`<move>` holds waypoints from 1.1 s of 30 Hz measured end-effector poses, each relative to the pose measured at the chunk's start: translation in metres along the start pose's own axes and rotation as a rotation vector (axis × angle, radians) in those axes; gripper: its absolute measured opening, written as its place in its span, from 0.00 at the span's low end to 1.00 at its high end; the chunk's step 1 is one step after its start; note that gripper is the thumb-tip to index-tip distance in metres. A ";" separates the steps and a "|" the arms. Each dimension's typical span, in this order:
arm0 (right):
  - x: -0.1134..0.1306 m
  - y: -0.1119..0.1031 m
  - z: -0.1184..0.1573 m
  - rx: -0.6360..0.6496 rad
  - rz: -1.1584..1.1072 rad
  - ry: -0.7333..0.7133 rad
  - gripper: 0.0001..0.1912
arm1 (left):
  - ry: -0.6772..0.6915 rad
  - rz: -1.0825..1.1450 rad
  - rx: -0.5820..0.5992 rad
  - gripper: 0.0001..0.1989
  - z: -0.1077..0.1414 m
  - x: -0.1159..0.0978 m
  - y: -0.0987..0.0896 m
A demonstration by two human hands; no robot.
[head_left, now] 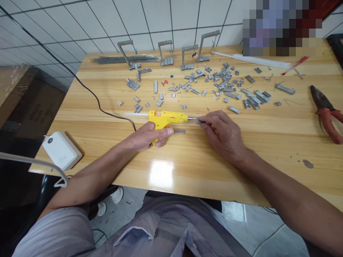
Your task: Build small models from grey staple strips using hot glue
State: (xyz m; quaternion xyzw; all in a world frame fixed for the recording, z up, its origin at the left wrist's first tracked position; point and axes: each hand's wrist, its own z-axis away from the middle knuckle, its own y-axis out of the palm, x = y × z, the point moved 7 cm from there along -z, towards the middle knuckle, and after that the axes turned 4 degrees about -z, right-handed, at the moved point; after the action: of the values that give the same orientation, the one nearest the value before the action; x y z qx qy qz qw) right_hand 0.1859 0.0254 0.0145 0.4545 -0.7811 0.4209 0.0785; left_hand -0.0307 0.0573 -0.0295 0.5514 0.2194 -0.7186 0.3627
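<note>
My left hand (157, 135) is wrapped round the handle of a yellow hot glue gun (171, 117), its nozzle pointing right. A clear glue stick (136, 114) sticks out of the gun's back end. Between thumb and fingers of my right hand (223, 134) is a small grey strip of staples (199, 121), held right at the nozzle tip; whether the two touch I cannot tell. Another short staple strip (180, 131) lies on the table just below the gun, beside my left thumb.
Small stands built of staples (166, 61) line the back of the wooden table (120, 160). Loose staple pieces (225, 78) are scattered before them. Red-handled pliers (328, 117) and a red pen (296, 65) lie right, a white box (62, 150) left. A black cord (88, 91) crosses the left side.
</note>
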 end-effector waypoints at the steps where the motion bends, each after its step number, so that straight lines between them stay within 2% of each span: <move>1: 0.000 0.000 0.000 0.001 0.002 0.001 0.11 | 0.004 0.005 -0.002 0.23 0.000 0.000 0.000; 7: -0.001 0.000 0.000 0.014 0.012 0.018 0.10 | -0.001 0.018 -0.010 0.21 0.000 -0.001 -0.001; 24: -0.001 -0.001 0.000 -0.001 0.003 0.022 0.11 | -0.007 -0.033 -0.012 0.27 0.000 0.002 -0.002; 33: -0.003 -0.002 -0.001 0.009 0.001 0.055 0.11 | -0.017 -0.030 -0.007 0.26 0.001 0.000 -0.001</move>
State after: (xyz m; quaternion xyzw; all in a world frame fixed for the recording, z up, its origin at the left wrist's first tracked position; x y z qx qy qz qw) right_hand 0.1889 0.0271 0.0147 0.4426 -0.7771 0.4366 0.0975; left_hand -0.0317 0.0572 -0.0296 0.5405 0.2269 -0.7280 0.3554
